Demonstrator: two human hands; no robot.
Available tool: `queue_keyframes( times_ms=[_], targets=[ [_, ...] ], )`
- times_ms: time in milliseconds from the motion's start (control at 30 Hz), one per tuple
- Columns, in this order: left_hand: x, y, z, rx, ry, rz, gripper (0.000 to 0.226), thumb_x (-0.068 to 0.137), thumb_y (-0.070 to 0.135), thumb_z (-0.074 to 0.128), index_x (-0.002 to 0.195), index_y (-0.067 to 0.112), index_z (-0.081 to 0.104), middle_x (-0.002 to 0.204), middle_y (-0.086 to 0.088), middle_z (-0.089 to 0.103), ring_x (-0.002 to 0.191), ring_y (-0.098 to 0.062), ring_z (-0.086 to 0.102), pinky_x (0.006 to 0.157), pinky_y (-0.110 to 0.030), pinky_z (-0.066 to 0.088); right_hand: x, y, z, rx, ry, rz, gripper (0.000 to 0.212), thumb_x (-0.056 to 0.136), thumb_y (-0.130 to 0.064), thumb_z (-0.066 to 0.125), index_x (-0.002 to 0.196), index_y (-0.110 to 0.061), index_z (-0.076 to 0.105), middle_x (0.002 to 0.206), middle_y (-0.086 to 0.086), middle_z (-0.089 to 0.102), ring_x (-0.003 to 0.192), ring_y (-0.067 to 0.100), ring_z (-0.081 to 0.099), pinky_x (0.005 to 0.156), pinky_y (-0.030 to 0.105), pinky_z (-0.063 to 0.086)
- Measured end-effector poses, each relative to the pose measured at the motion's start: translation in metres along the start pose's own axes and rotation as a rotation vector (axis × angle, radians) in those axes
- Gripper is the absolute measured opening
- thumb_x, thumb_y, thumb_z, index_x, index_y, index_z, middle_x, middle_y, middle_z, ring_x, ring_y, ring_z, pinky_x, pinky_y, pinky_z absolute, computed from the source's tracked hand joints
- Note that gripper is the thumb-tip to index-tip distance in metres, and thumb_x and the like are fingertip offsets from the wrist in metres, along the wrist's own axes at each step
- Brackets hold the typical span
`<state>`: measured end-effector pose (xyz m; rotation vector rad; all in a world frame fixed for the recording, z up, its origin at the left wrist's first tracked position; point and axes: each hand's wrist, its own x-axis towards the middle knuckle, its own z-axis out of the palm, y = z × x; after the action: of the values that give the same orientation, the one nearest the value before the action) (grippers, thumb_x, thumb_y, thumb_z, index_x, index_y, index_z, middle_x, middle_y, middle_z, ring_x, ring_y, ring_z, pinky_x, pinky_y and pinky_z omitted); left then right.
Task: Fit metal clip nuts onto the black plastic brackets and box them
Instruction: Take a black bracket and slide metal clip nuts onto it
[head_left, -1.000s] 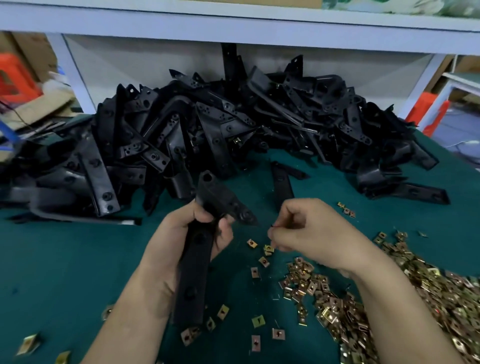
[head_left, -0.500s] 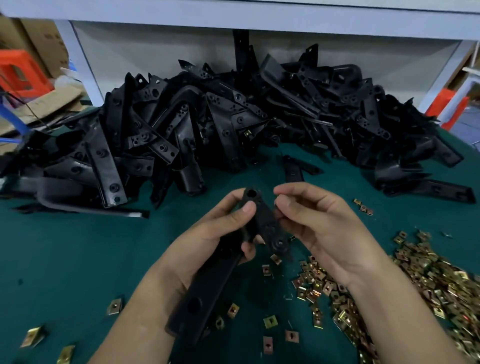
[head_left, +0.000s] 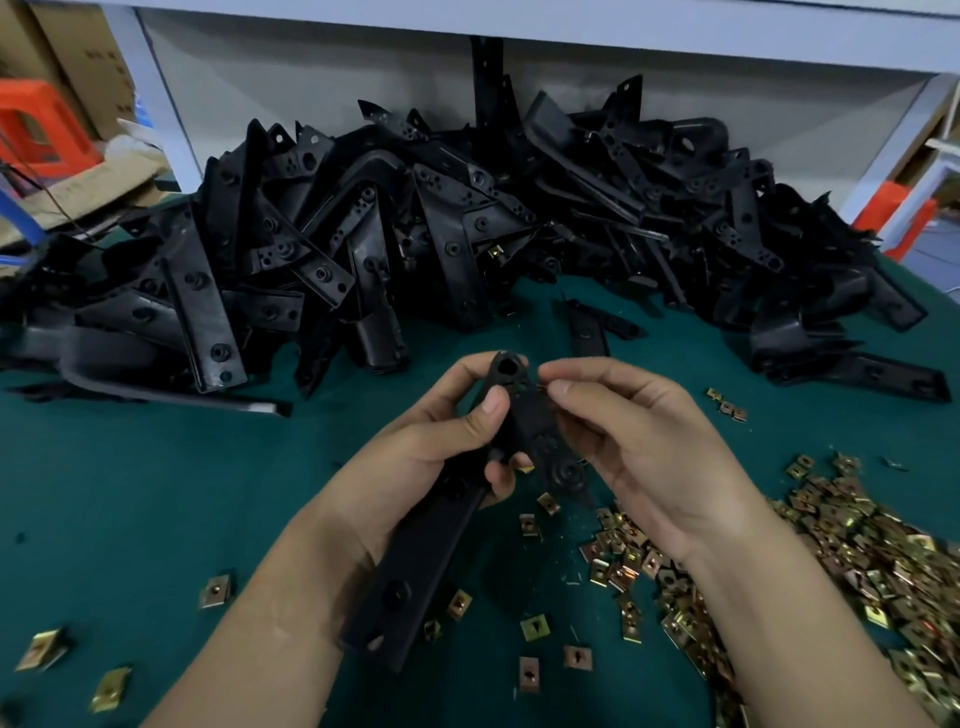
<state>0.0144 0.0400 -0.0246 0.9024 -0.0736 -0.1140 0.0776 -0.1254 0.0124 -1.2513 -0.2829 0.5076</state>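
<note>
My left hand (head_left: 415, 447) grips a long black plastic bracket (head_left: 410, 577) around its bend, thumb pressed on its upper arm. The bracket's top end with a round hole (head_left: 506, 366) sticks up between my hands. My right hand (head_left: 639, 441) pinches at the bracket's upper arm with thumb and forefinger; a clip nut between those fingertips is barely visible. A heap of brass-coloured clip nuts (head_left: 857, 561) lies on the green table at the right. A big pile of black brackets (head_left: 415, 234) fills the back of the table.
Loose clip nuts (head_left: 535, 626) lie scattered on the green table surface (head_left: 130, 493) below my hands and at the lower left. A white shelf frame (head_left: 156, 104) stands behind the pile. Orange stools (head_left: 36, 124) and cardboard sit at the far left.
My right hand moved from above the nut heap up to the bracket's upper arm. My left hand raised and tilted the bracket toward the middle.
</note>
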Motion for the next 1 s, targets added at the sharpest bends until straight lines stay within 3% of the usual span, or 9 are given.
queue_keyframes(
  times_ms=[200,400,733,867,1000],
  targets=[
    [0.0002,-0.0018,0.0004,0.001,-0.02,0.005,0.02,0.094,0.012,0.058,0.113,0.018,0.062,0.083,-0.008,0.064,0.062,-0.015,0.059,0.054,-0.02,0.049,-0.0003,-0.0002,-0.0022,0.086,-0.035,0.007,0.024,0.069,-0.007,0.075,0.092,-0.014,0.078,0.097,0.014,0.076,0.082,0.02,0.074,0.07,0.025,0.058],
    [0.0003,-0.0025,0.0001,0.006,-0.027,0.006,0.023,0.094,0.014,0.061,0.117,0.018,0.064,0.087,-0.006,0.065,0.061,-0.013,0.057,0.055,-0.02,0.049,0.0005,0.0008,-0.0045,0.135,0.01,0.041,0.025,0.065,-0.007,0.076,0.089,-0.014,0.078,0.09,0.01,0.076,0.075,0.014,0.072,0.063,0.021,0.056],
    [-0.0002,-0.0006,0.0013,0.053,-0.005,0.007,0.026,0.095,0.011,0.058,0.12,0.015,0.06,0.085,-0.006,0.066,0.06,-0.013,0.058,0.055,-0.02,0.048,0.0016,0.0012,-0.0057,0.125,0.001,0.075,0.024,0.061,-0.012,0.079,0.084,-0.018,0.08,0.088,0.008,0.076,0.069,0.011,0.07,0.062,0.02,0.056],
    [0.0,-0.0027,0.0016,0.08,-0.002,-0.001,0.025,0.093,0.011,0.059,0.117,0.017,0.061,0.086,-0.006,0.065,0.062,-0.012,0.057,0.056,-0.02,0.048,0.0015,0.0048,-0.003,0.108,0.017,0.125,0.024,0.061,-0.014,0.08,0.085,-0.019,0.079,0.085,0.008,0.075,0.07,0.014,0.069,0.075,0.034,0.061],
    [0.0005,-0.0029,0.0009,0.085,0.012,-0.005,0.027,0.093,0.011,0.06,0.119,0.016,0.06,0.087,-0.007,0.063,0.062,-0.012,0.058,0.056,-0.019,0.048,0.0009,0.0066,-0.0008,0.093,0.045,0.142,0.024,0.06,-0.015,0.081,0.084,-0.019,0.079,0.083,0.01,0.075,0.067,0.016,0.07,0.071,0.036,0.063]
  ],
)
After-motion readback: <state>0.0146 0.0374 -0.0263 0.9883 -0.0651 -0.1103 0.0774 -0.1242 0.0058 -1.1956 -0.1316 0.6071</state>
